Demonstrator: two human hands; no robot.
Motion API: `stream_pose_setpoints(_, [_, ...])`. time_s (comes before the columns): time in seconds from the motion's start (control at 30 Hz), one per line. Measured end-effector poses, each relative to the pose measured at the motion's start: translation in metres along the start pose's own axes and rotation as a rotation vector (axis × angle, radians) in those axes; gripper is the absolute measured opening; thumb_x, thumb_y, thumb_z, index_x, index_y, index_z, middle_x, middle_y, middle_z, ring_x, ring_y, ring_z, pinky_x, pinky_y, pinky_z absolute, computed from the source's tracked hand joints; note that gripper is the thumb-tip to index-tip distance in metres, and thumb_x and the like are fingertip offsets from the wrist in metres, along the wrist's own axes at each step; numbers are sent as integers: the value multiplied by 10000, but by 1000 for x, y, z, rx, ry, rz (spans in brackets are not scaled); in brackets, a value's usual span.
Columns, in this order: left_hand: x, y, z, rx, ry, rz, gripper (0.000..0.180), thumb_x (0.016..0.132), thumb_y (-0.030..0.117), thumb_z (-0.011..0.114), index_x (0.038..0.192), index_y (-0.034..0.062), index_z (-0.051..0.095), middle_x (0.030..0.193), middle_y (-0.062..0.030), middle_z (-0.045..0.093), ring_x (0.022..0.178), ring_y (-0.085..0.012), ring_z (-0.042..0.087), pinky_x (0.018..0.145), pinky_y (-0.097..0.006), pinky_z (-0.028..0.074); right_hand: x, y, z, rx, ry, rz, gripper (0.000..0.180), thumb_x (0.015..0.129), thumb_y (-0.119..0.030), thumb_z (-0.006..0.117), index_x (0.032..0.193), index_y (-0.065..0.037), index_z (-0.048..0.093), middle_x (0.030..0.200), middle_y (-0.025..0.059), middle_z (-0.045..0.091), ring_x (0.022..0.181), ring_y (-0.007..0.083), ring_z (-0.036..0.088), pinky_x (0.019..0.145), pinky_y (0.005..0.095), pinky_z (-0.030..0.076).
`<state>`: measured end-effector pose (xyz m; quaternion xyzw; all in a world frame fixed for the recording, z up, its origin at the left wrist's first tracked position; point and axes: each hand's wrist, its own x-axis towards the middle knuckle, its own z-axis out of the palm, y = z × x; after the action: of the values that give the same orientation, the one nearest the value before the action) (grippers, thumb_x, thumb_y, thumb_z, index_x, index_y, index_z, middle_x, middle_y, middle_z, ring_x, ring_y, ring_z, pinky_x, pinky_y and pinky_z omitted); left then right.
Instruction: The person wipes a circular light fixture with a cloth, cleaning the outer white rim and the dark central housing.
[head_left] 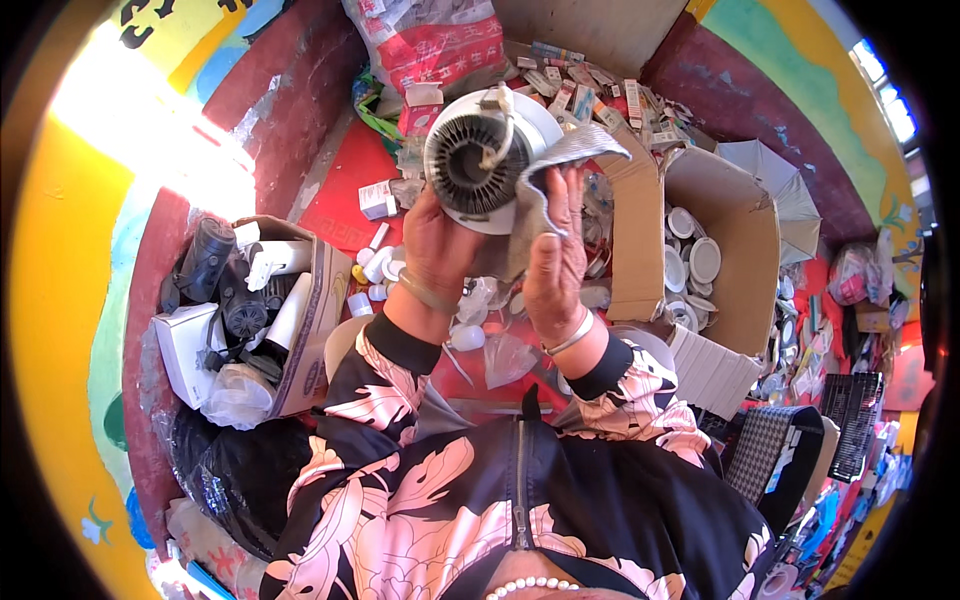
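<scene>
My left hand (437, 243) grips a round downlight (468, 160) from below. The light has a white rim, a black finned heat sink facing up and a white cable on its back. A grey striped cloth (580, 148) lies against the light's right side. My right hand (555, 262) presses that cloth to the rim, its fingers pointing up and partly covered by the fabric. Beneath my hands are small white bulbs and caps (378, 265) and clear plastic bags (508, 358) on a red surface.
At left stands a carton (325, 318) of black and white lamp fittings. An open cardboard box (635, 240) at right holds round white lights (705, 260). Small boxes (600, 95) lie heaped at the back beside a red and white sack (435, 40). A folded umbrella (795, 200) leans behind the box.
</scene>
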<state>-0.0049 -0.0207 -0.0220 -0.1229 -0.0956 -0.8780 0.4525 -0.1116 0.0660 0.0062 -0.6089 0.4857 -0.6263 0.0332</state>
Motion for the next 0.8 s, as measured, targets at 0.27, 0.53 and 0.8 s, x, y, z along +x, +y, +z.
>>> stream_pose_setpoints(0.27, [-6, 0, 13, 183, 41, -8, 437, 942, 231, 394, 1272, -53, 439, 1270, -188, 508, 1164, -310, 505, 1023, -445, 381, 13, -28, -5, 1100, 315, 471, 413, 937, -129, 521, 1324, -27, 417, 1307, 91, 482, 1186, 193, 474, 981, 325, 403])
stream_pose_setpoints(0.53, [-1, 25, 26, 549, 25, -77, 428, 951, 285, 447, 1170, -74, 529, 1135, -152, 602, 1039, -242, 584, 935, -359, 440, 12, 22, -48, 1069, -13, 780, 256, 898, -200, 611, 1101, -44, 609, 944, 21, 665, 847, 99, 623, 751, 246, 502])
stream_pose_setpoints(0.8, [-9, 34, 38, 814, 61, -309, 360, 929, 245, 532, 1087, -74, 586, 982, -105, 653, 869, -163, 624, 785, -279, 488, 23, 23, -69, 856, -231, 748, 297, 911, -199, 596, 1145, -16, 596, 989, -2, 642, 886, 64, 572, 791, 218, 465])
